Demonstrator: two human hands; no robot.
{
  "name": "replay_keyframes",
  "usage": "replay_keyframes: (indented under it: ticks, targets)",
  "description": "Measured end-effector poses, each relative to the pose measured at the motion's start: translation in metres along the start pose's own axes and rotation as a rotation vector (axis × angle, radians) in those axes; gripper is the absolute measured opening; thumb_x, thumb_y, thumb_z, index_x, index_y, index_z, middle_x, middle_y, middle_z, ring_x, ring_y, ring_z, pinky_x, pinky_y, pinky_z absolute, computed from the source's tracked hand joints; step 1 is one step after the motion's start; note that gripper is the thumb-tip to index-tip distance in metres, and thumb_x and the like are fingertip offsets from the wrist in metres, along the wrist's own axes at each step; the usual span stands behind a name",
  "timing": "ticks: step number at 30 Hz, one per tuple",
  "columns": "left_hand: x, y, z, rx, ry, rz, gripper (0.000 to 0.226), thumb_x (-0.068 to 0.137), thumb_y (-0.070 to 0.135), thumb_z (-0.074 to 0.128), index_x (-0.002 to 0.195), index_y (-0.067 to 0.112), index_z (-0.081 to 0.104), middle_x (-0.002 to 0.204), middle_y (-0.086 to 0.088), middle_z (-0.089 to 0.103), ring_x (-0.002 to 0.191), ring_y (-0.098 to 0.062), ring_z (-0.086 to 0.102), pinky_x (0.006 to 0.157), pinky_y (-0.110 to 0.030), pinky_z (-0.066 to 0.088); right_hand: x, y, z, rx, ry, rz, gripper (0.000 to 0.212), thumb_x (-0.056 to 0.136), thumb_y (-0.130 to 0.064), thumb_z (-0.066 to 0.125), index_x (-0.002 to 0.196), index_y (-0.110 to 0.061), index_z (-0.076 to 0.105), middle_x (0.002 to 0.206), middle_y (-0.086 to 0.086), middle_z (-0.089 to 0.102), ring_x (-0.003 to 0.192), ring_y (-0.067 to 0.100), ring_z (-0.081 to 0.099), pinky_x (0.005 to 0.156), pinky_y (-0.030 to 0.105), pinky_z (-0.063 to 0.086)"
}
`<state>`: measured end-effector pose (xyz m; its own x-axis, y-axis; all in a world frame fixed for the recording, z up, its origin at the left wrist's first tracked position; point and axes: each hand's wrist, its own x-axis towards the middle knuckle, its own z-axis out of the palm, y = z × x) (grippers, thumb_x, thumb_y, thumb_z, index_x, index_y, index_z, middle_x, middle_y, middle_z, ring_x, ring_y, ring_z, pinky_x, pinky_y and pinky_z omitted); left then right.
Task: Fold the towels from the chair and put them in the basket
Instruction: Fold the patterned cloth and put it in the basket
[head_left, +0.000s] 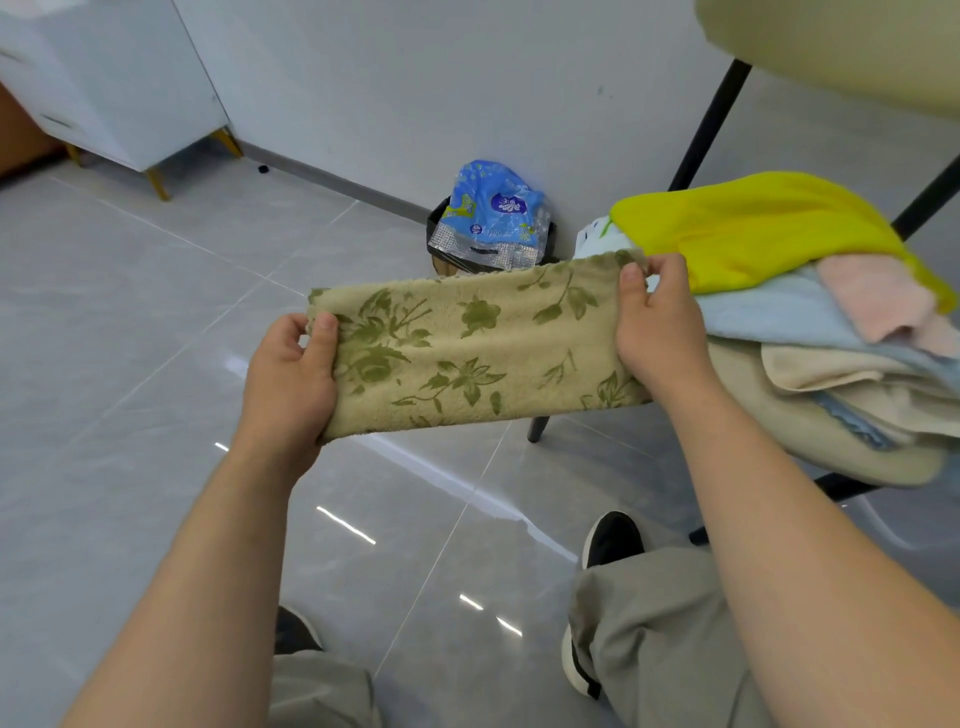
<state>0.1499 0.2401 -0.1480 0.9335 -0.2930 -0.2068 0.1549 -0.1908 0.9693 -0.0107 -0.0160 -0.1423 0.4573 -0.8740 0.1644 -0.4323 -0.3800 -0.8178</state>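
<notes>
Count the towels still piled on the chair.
5 visible: yellow towel on top, pink towel at right, light blue towel beneath, cream towel lower, blue-edged towel lowest. More may be hidden.

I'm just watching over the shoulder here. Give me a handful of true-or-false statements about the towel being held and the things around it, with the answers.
1. Both hands hold the floral towel, the left hand at one end and the right hand at the other. True.
2. The floral towel lies flat on the floor. False: it is held stretched in the air.
3. A yellow towel lies on top of the pile on the chair. True.
4. The chair holds no more towels. False: pink, blue and beige ones remain.
5. The blue plastic packet lies on the pile. False: it sits in a dark bin by the wall.
</notes>
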Motion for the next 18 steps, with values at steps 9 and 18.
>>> replay_keyframes:
  ticks: [9,18]
  targets:
    - [-0.001,-0.011,0.010,0.489,0.076,0.118,0.028,0.099,0.047,0.048,0.110,0.023,0.057,0.093,0.003,0.068,0.089,-0.024,0.064,0.081,-0.045,0.054,-0.007,-0.001,0.008,-0.060,-0.119,0.007,0.018,0.106,-0.036,0.039,0.108,-0.018,0.041,0.073,-0.004,0.049,0.079,0.026,0.050,0.064,0.033,0.026]
    - [-0.016,-0.009,0.037,0.360,0.050,0.064,0.030,0.094,0.043,0.054,0.081,0.016,0.053,0.077,-0.002,0.059,0.069,-0.024,0.055,0.058,-0.038,0.049,-0.032,-0.026,0.030,0.033,-0.173,-0.006,0.020,0.103,-0.039,0.044,0.102,-0.020,0.046,0.079,-0.003,0.059,0.077,0.022,0.057,0.068,0.034,0.041]
